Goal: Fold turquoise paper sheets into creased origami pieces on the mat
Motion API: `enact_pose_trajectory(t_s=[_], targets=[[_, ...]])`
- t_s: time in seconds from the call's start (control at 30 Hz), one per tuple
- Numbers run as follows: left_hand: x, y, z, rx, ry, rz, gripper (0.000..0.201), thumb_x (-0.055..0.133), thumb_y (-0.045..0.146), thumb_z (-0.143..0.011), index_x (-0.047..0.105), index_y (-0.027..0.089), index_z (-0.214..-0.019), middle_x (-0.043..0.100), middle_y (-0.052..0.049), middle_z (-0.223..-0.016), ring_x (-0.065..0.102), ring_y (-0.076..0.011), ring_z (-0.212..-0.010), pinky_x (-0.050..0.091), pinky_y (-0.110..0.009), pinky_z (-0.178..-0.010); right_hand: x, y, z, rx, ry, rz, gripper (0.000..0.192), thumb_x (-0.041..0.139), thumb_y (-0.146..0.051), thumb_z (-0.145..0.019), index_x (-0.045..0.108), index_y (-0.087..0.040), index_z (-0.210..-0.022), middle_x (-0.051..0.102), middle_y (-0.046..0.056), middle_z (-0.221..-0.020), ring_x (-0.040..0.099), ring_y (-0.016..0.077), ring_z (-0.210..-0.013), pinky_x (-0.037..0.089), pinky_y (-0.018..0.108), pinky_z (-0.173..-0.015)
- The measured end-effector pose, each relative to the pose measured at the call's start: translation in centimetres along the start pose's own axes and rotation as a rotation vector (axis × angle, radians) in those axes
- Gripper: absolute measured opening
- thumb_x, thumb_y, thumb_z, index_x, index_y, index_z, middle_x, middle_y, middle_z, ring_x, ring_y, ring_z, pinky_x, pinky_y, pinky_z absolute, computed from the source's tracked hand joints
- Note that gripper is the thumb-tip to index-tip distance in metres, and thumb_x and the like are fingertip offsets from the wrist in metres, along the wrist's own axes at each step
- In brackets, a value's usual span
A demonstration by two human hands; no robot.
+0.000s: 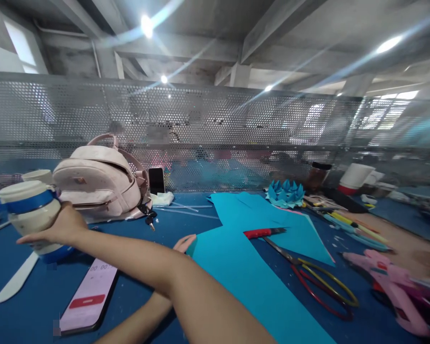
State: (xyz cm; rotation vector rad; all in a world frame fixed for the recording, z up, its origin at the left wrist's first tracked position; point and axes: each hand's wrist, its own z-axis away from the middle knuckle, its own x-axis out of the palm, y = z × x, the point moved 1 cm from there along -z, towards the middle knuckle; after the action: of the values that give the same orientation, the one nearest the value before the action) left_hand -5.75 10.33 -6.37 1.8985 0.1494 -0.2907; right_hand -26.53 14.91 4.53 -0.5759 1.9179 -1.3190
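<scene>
Grey perforated metal panels (pixel 208 114) stand behind a deep blue counter (pixel 3 263), beneath a concrete ceiling with bright lamps. At the far left, the right hand (pixel 66 224) has its fingers curled round the side of a cream lidded cup with a blue band and a blue base (pixel 32 215); the thumb stretches along its near face, and the cup leans slightly. The right forearm passes over the left one, which runs beneath it to the left hand (pixel 184 243), partly hidden behind the arm. Those fingers lie close together at the left edge of a large bright blue sheet of paper (pixel 218 258); whether they pinch it or merely rest there, I cannot tell. On the sheet lies a red-handled cutter (pixel 261 233), and just beside it are scissors with one red and one yellow handle (pixel 294 261). Near the cup are a white flat blade-shaped tool (pixel 16 282) and a phone with a lit pinkish screen (pixel 88 296). Behind the right forearm sit a pale pink backpack (pixel 93 186), a small bunch of keys (pixel 150 220) and an upright dark-screened phone (pixel 156 180). Farther right are a pointed blue folded-paper piece (pixel 285 193) and, nearer, a pink glue gun (pixel 387 282).
</scene>
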Motion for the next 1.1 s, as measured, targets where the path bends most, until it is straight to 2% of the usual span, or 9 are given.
enact_pose_trajectory(t_s=[0.1,0.23,0.37,0.53,0.6,0.7,0.8,0.97,1.1], targets=[[-0.2,0.3,-0.4,-0.03,0.029,-0.002,0.034,0.058,0.033,-0.081,0.069,0.022,-0.111,0.066,-0.009,-0.124,0.057,-0.0314,-0.119,0.039,-0.047,-0.106,-0.9,0.2,2.5,0.089,0.151,0.029,0.111,0.089,-0.049,-0.042,0.03,-0.033,-0.135,0.04,0.0,-0.149,0.043,0.0303,-0.132,0.042,0.049,-0.105],[-0.2,1.5,0.1,-0.045,0.069,0.005,0.032,0.045,0.033,-0.089,0.07,0.021,-0.104,0.071,-0.013,-0.115,0.062,-0.0307,-0.109,0.046,-0.044,-0.098,-5.8,-0.8,9.5,-0.005,0.097,-0.081,0.07,0.082,-0.034,-0.065,0.044,-0.032,-0.124,0.051,-0.004,-0.14,0.05,0.0227,-0.127,0.042,0.041,-0.106],[-0.4,3.6,1.7,-0.044,0.073,0.003,0.039,0.062,0.037,-0.079,0.066,0.016,-0.112,0.072,-0.011,-0.11,0.066,-0.0322,-0.099,0.053,-0.042,-0.085,-15.1,-2.5,21.1,-0.173,0.116,-0.038,0.032,0.058,-0.012,-0.083,0.054,-0.023,-0.113,0.061,0.004,-0.125,0.055,0.0182,-0.12,0.042,0.037,-0.105],[-0.7,5.7,2.4,0.021,0.069,-0.005,0.042,0.063,0.037,-0.08,0.064,0.02,-0.118,0.064,-0.009,-0.125,0.061,-0.027,-0.11,0.049,-0.036,-0.092,-24.1,-1.8,36.9,0.038,0.475,0.209,0.031,0.05,-0.014,-0.086,0.053,-0.026,-0.114,0.055,0.005,-0.13,0.047,0.018,-0.128,0.037,0.04,-0.108],[-0.8,6.2,2.2,0.043,0.067,-0.032,0.04,0.063,0.037,-0.081,0.066,0.022,-0.117,0.063,-0.009,-0.127,0.056,-0.0278,-0.119,0.046,-0.036,-0.097,-25.4,-0.9,42.5,0.16,0.502,0.225,0.029,0.048,-0.023,-0.089,0.051,-0.026,-0.118,0.053,0.007,-0.131,0.045,0.0197,-0.129,0.038,0.04,-0.107],[-1.0,6.3,1.7,-0.03,0.062,-0.086,0.043,0.064,0.039,-0.08,0.066,0.023,-0.119,0.063,-0.008,-0.128,0.058,-0.0295,-0.116,0.049,-0.037,-0.094,-25.9,-0.3,49.2,0.309,0.361,0.307,0.032,0.045,-0.031,-0.092,0.05,-0.029,-0.124,0.052,0.008,-0.135,0.048,0.0215,-0.128,0.043,0.038,-0.103],[-1.2,6.1,1.4,-0.134,0.059,-0.027,0.05,0.067,0.045,-0.078,0.064,0.021,-0.122,0.068,-0.009,-0.12,0.066,-0.0297,-0.103,0.055,-0.035,-0.083,-26.3,-0.3,53.6,0.435,0.456,0.683,0.039,0.046,-0.035,-0.092,0.048,-0.031,-0.131,0.043,0.008,-0.144,0.039,0.025,-0.135,0.034,0.043,-0.11],[-1.6,5.7,0.9,-0.169,0.003,-0.027,0.048,0.07,0.045,-0.075,0.068,0.02,-0.116,0.076,-0.006,-0.095,0.07,-0.028,-0.085,0.057,-0.03,-0.066,-26.8,0.5,55.7,0.504,0.458,0.914,0.037,0.044,-0.038,-0.093,0.051,-0.034,-0.13,0.046,0.009,-0.141,0.041,0.0262,-0.132,0.038,0.044,-0.106],[-2.1,5.3,0.6,-0.106,-0.043,-0.12,0.045,0.068,0.043,-0.077,0.067,0.022,-0.117,0.072,-0.007,-0.109,0.067,-0.0299,-0.097,0.056,-0.03,-0.068,-26.8,0.8,55.1,0.456,0.459,1.002,0.034,0.035,-0.031,-0.096,0.055,-0.033,-0.124,0.051,0.01,-0.134,0.047,0.0248,-0.126,0.042,0.043,-0.101]])
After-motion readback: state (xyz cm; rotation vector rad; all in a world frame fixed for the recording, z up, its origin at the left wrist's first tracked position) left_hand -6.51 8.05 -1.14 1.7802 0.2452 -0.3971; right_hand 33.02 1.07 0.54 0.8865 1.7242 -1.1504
